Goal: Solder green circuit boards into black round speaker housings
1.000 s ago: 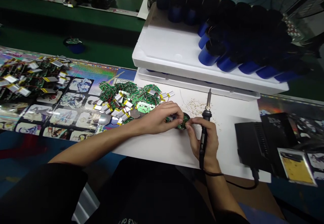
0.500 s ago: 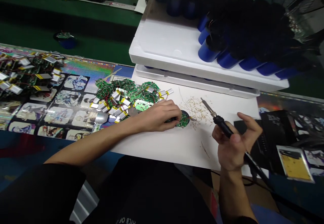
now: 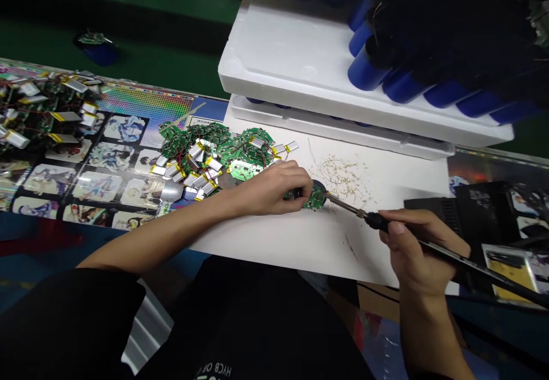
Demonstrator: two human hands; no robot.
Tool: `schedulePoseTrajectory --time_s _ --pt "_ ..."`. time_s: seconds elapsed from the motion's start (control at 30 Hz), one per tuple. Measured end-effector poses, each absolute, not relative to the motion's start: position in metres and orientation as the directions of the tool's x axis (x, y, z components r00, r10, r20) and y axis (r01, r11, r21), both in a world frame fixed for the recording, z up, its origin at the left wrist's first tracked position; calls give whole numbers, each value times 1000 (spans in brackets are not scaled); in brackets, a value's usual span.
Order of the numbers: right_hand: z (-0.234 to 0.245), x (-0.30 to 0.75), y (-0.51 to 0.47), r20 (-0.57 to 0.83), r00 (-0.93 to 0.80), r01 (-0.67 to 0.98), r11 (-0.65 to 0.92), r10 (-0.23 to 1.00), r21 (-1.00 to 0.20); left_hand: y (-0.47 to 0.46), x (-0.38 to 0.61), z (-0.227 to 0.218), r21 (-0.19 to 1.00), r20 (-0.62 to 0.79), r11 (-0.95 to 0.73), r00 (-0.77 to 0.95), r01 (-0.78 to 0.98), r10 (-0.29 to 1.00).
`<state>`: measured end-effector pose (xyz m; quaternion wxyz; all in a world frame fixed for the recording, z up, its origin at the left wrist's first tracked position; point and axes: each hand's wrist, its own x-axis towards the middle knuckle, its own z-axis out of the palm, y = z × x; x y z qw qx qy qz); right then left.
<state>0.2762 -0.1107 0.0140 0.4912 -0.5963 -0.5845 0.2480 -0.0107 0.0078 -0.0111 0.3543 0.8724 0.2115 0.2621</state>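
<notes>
My left hand (image 3: 288, 188) rests on the white work surface, its fingers closed round the near side of a dark round part that carries a green circuit board (image 3: 316, 196). What exactly the fingertips pinch is hidden. In my right hand (image 3: 422, 248) is a soldering iron (image 3: 377, 221) with a black handle, held like a pen. Its metal tip points left and meets the right edge of the circuit board, where small wires show; whether it touches cannot be told. Left of my left hand lie more green boards (image 3: 242, 168) and silver batteries (image 3: 199, 181) with yellow ends.
White foam trays (image 3: 291, 65) stand stacked at the back, with many blue cylinders (image 3: 369, 71) on top. Small tan bits (image 3: 343, 177) litter the white sheet (image 3: 274, 242). Another heap of batteries and boards (image 3: 47, 105) lies far left. A black box (image 3: 433, 211) is at right.
My right hand has swung the soldering iron from raised and pointing up-left to low against the board's right edge, its fingers now closed round the handle. The left hand keeps its hold.
</notes>
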Motion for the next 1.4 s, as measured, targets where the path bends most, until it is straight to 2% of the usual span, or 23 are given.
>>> schedulePoseTrajectory --time_s 0.13,0.4,1.4 --pt "21 274 -108 263 85 430 203 961 -880 8 -11 -9 738 293 -647 774 190 562" --pt "25 271 -100 272 -40 513 254 961 -820 8 -10 -6 740 280 -641 773 204 569" --pt "24 269 -98 251 -94 525 262 963 -810 7 -10 -11 702 310 -682 773 207 554"
